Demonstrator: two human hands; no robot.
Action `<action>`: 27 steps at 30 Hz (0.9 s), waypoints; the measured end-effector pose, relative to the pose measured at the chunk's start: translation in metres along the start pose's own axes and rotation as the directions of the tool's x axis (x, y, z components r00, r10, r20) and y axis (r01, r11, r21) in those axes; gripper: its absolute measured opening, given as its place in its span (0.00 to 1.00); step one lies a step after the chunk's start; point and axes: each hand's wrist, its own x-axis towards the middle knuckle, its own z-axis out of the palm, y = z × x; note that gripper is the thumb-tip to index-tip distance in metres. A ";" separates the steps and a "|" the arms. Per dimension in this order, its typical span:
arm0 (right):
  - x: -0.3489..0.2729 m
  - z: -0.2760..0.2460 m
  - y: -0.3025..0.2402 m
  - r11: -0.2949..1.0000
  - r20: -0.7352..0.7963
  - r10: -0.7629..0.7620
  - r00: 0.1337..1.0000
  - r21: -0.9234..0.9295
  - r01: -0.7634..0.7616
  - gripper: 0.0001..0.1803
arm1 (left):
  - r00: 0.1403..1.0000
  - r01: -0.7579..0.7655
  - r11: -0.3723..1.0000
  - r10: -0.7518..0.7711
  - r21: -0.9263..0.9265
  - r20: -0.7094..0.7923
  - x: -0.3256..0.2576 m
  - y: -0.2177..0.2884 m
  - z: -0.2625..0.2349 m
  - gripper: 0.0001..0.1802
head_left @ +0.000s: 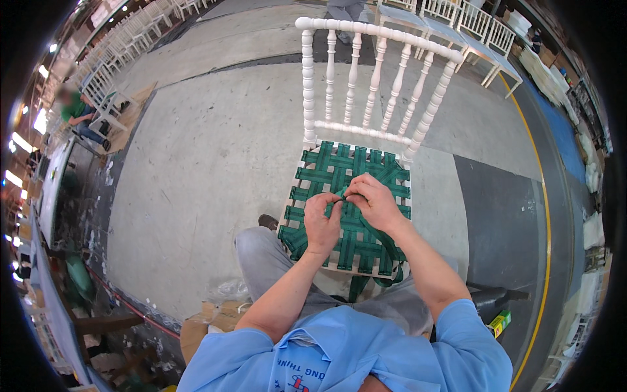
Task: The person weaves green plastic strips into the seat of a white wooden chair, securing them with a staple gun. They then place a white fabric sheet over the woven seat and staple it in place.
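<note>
A white chair [375, 80] with turned back spindles stands in front of me, its seat woven from green webbing straps [339, 157]. Over the middle of the seat, my left hand [322, 219] and my right hand [373, 201] meet with fingertips pinched together. Between them is a bit of green webbing, partly covered by the fingers. From under my right hand a loose length of strap [385, 243] runs to the seat's front right corner. More webbing [358, 287] hangs below the front edge.
Cardboard [225, 315] and clear plastic lie by my left side. A yellow-green box [499, 324] sits on the floor at my right. White chairs [480, 29] line the back right, others the far left, where a person in green [81, 111] sits. A yellow line [547, 228] marks the floor.
</note>
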 end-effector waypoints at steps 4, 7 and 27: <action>0.027 -0.002 0.012 0.990 0.152 0.139 0.979 0.007 -0.142 0.04 | 0.859 0.508 0.699 -0.453 -0.504 0.238 0.009 -0.007 0.017 0.07; 0.053 0.014 0.035 0.973 0.241 0.225 0.944 0.003 -0.232 0.06 | 0.740 0.616 0.389 -0.585 -0.685 0.334 0.007 -0.022 0.037 0.10; 0.185 0.156 0.218 0.881 0.070 0.437 0.897 -0.233 -0.412 0.06 | 0.967 -0.038 0.841 -0.105 0.540 0.232 0.110 -0.200 0.073 0.21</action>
